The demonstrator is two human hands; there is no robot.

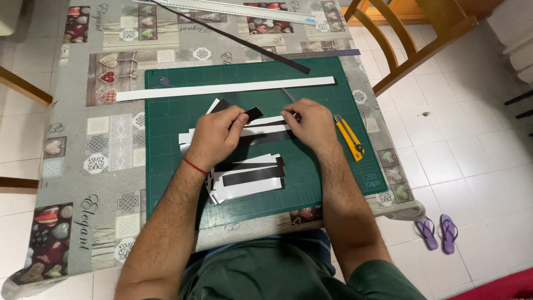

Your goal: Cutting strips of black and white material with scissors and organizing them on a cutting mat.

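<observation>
Head view — left hand (214, 136) fingers pinching black strip (252, 115); right hand (311, 125) fingers curled, pressing strips.

strips (250, 176) on mat (183, 83), knife (348, 137) right

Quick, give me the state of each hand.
Left hand: closed, pinching a black strip.
Right hand: fingers curled, pressing the strips on the cutting mat.

Off to the side there's a yellow utility knife (348, 138) on the green cutting mat (333, 178), a long metal ruler (239, 9) up top, a wooden chair (413, 39), and purple flip-flops (438, 231) on the tiled floor (472, 155).
</observation>
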